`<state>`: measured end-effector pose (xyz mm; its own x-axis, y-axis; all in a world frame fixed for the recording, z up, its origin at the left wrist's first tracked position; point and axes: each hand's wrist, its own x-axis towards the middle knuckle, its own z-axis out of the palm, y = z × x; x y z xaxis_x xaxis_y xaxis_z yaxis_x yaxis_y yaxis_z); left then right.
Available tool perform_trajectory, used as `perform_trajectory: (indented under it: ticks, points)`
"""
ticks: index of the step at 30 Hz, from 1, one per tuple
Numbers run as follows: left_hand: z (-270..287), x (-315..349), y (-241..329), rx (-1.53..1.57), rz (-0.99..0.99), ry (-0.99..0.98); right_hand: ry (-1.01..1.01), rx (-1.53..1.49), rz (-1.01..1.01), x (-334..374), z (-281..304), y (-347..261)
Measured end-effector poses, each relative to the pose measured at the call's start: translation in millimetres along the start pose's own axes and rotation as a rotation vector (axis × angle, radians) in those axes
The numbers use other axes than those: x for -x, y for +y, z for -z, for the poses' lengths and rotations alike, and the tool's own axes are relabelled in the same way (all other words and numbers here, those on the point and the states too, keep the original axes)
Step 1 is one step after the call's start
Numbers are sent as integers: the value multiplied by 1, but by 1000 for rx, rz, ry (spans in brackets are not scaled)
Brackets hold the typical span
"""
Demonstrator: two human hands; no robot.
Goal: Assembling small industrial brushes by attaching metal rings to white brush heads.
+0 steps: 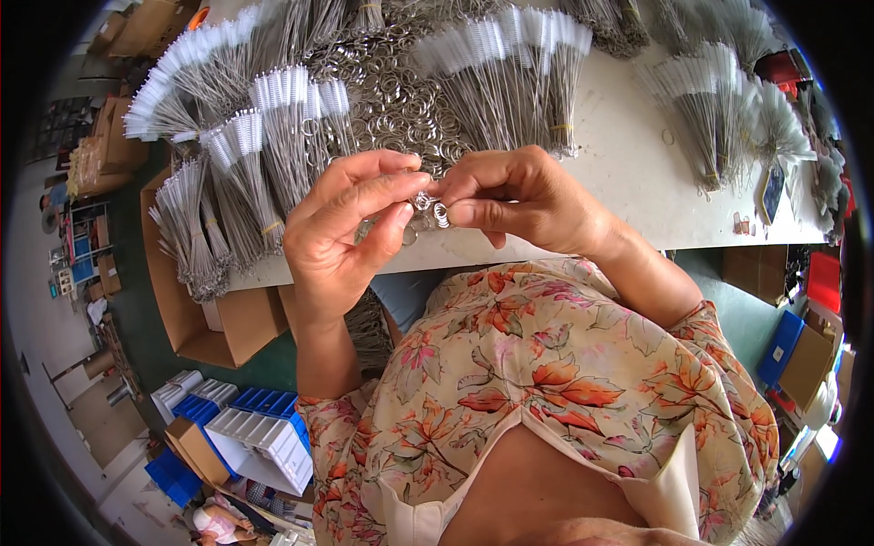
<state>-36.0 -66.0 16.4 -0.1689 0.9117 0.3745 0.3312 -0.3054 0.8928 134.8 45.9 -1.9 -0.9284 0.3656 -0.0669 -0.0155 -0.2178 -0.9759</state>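
Close together above the table's near edge, both my hands are closed on small shiny metal rings. My left hand pinches at a little cluster of rings with its thumb and fingertips. In my right hand, thumb and bent index finger grip the other side of the cluster, where several rings show beside the thumb tip. How the rings are linked is too small to tell. Just beyond my fingers spreads a large heap of loose metal rings, partly hidden by my hands.
Bundles of thin wire brushes with white bristles flank the heap, with another bundle at the right of the white table. An open cardboard box sits below the left edge. White and blue plastic bins stand lower left.
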Motion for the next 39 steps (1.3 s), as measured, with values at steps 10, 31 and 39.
perform_trajectory:
  ticks: [10,31,39]
  points:
    - [-16,-2,7,16,-108,148,-35,-164,-31,4,7,-12]
    - [-6,-28,31,-145,-178,112,229,187,273,-4,-5,-52]
    - [-10,-25,31,-89,-129,170,198,217,183,-1,-5,-50]
